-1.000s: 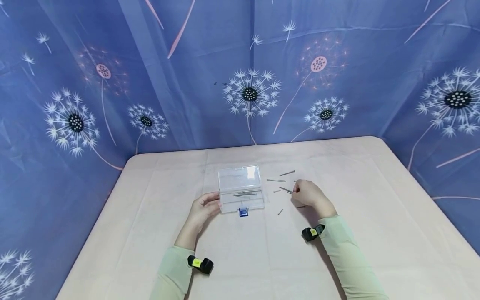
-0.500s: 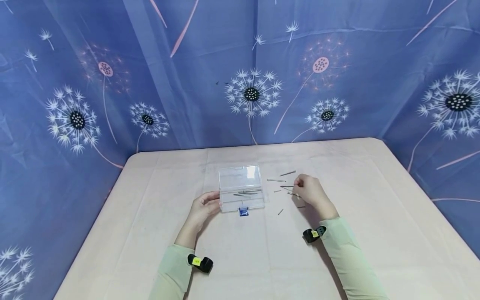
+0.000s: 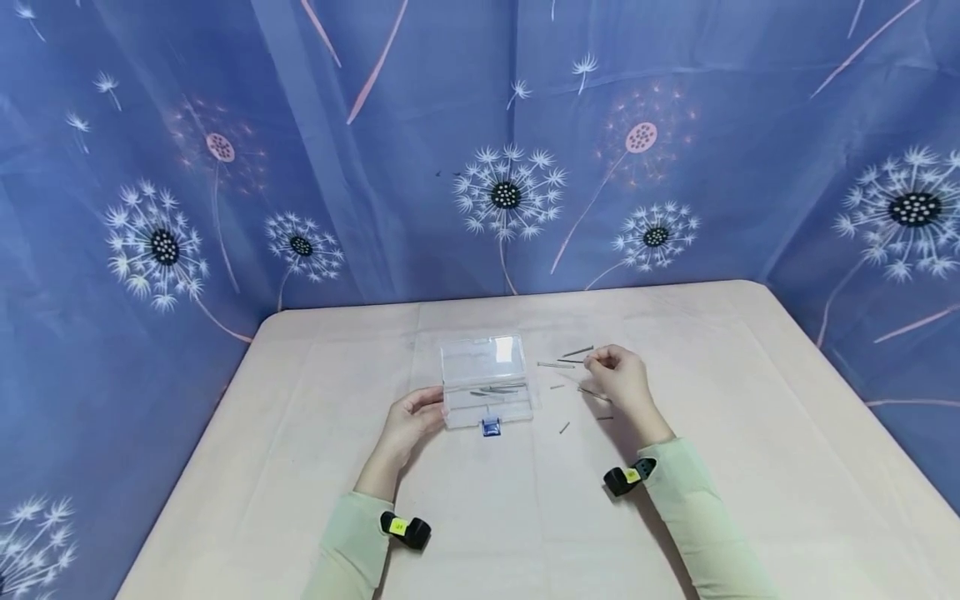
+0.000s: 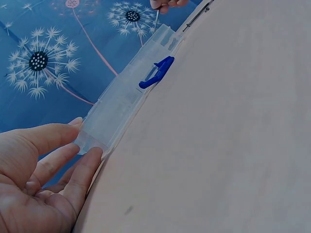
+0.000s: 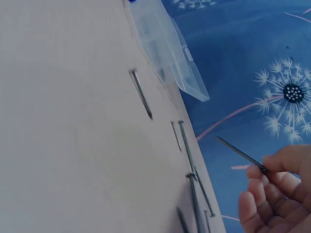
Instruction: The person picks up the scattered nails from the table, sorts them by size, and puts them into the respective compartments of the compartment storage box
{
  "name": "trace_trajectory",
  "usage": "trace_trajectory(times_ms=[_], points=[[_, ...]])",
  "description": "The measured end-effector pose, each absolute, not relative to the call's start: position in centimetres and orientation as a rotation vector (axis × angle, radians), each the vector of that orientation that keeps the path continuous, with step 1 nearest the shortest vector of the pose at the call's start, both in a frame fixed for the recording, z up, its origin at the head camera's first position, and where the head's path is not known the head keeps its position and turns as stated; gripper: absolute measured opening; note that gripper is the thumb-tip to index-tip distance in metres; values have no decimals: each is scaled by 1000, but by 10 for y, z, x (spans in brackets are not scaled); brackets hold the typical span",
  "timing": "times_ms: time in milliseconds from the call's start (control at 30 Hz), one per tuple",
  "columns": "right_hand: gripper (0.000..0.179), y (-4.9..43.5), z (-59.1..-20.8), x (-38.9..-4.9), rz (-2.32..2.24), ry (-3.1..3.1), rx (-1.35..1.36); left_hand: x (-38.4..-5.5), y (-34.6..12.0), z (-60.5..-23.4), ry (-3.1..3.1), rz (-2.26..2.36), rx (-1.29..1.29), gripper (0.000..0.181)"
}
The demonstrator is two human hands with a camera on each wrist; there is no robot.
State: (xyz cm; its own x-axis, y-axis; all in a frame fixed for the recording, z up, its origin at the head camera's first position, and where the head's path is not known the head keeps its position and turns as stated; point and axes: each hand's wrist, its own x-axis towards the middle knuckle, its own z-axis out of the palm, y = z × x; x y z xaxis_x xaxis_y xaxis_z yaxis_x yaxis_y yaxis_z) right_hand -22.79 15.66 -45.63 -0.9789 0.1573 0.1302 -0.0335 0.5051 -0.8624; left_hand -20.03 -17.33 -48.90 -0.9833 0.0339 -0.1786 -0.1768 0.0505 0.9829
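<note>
The left hand [image 3: 405,429] grips the left end of a clear plastic box [image 4: 114,104], which sits on the table [image 3: 315,383] with its lid [image 3: 472,360] up, a blue latch [image 3: 491,427] at its front edge and a few small nails [image 3: 498,389] lying in the back compartment. Right of the box, loose nails [image 5: 141,95] of different lengths lie scattered on the table, and beyond most of them the right hand [image 3: 622,379] pinches one nail [image 5: 240,154] between thumb and forefinger, off the table, its free end toward the left.

Curtained-off nook, wider room unclear: blue dandelion-print curtains [image 3: 405,208] behind and beside pale cloth-covered table [image 3: 480,517].
</note>
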Motion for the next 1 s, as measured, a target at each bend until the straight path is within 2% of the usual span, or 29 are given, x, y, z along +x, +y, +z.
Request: trace_trajectory(times_ms=[133, 300, 667, 1000], points=[[14, 151, -459, -226, 1673, -2504, -136, -200, -172, -492, 2154, 2053, -121, 42], [18, 138, -454, -228, 1800, -2467, -38, -201, -173, -492, 2162, 2065, -131, 42], [16, 119, -429, -233, 1833, -2503, 169, -202, -175, -492, 2163, 2068, -146, 43], [11, 105, -428, -242, 1777, -2572, 358, -202, -176, -492, 2153, 2085, -108, 42]])
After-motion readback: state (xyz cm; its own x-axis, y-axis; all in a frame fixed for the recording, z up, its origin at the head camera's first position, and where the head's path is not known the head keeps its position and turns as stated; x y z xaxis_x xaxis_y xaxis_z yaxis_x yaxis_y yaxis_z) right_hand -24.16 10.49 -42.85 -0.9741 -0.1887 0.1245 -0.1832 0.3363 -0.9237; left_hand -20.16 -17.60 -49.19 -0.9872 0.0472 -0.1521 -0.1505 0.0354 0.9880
